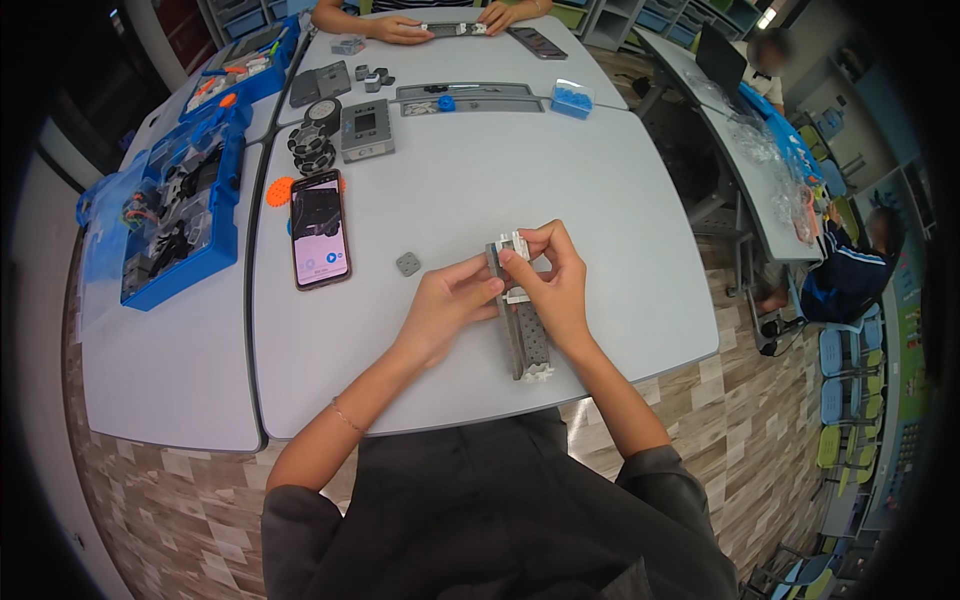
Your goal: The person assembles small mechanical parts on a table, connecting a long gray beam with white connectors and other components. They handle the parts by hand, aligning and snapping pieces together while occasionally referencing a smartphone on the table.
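Observation:
A long grey perforated beam (527, 340) with white connector pieces lies lengthwise on the pale grey table (620, 200). My left hand (447, 305) grips its upper part from the left, thumb near the top. My right hand (553, 285) pinches a small white connector (512, 243) at the beam's top end. Another white piece (538, 374) sticks out at the beam's near end. A small grey square part (408, 264) lies loose on the table left of my hands.
A smartphone (319, 241) with a lit screen lies to the left, by an orange gear (279, 190), black wheels (312, 148) and a grey block (366, 129). A blue parts tray (178, 215) stands far left. Another person's hands (400, 30) work across the table. Seated people are at right.

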### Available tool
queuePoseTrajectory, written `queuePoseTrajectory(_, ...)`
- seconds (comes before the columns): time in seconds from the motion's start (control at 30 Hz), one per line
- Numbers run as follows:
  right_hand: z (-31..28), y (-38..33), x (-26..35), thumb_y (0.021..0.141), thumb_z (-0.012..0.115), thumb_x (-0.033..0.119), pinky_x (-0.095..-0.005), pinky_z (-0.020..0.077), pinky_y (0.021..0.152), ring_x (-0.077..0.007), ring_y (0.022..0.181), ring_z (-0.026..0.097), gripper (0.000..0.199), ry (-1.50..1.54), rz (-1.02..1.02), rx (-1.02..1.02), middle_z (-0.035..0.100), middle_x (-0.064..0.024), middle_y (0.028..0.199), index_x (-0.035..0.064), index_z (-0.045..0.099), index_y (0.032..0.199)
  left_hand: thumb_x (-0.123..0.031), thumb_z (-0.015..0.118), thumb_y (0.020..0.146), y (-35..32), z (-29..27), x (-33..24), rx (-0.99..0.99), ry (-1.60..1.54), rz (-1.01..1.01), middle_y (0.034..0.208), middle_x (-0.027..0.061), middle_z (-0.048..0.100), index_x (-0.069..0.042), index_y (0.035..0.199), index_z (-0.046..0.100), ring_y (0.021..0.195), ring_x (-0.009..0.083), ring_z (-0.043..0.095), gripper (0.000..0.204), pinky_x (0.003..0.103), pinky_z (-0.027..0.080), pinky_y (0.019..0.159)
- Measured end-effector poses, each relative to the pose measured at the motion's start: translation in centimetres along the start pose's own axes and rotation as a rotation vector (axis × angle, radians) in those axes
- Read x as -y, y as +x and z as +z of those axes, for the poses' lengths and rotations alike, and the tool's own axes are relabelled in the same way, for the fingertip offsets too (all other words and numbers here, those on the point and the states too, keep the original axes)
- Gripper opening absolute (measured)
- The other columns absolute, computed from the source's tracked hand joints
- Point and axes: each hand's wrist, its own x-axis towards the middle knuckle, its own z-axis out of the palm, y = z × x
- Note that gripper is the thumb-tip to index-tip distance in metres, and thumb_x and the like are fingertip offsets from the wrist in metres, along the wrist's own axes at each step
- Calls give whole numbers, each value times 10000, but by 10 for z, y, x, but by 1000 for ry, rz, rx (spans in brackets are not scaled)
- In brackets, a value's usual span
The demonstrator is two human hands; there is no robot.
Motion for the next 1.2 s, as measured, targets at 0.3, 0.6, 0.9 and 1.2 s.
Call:
queuePoseTrajectory(0.3, 5, -4, -4, 931, 766, 105, -259, 591, 585, -90, 830, 653, 215, 21, -33, -41, 656, -64, 892, 15, 591, 1016, -151, 613, 1074, -5, 7, -1, -56, 275, 79, 1119, 7, 603, -2, 1332, 666, 1094, 137, 647, 303, 369, 616, 987)
queuePoseTrajectory(0.6, 8, -3, -17, 925, 764, 113, -257, 534, 563, -98, 851, 617, 212, -3, -68, 1, 630, -57, 875, 11, 589, 985, -138, 570, 1088, -5, 7, 2, -85, 656, 152, 1021, 51, 561, 44, 1255, 644, 928, 136, 630, 257, 343, 663, 879)
queuePoseTrajectory(0.9, 1, 2, 2, 957, 740, 105, -288, 533, 772, -99, 867, 596, 188, 141, 0, -17, 628, -26, 898, 39, 572, 1011, -304, 520, 1121, -8, 11, -9, -59, 395, 167, 1200, 89, 643, 32, 1321, 625, 1094, 195, 651, 405, 376, 607, 949)
queuePoseTrajectory(1.2, 14, -4, 12, 987, 720, 129, -262, 511, 732, -78, 836, 621, 191, 154, 36, 50, 678, -47, 926, 52, 562, 1061, -587, 300, 1126, 5, 25, -1, -110, -225, 21, 1360, 130, 634, 0, 1436, 549, 1295, 217, 596, 709, 386, 476, 1100)
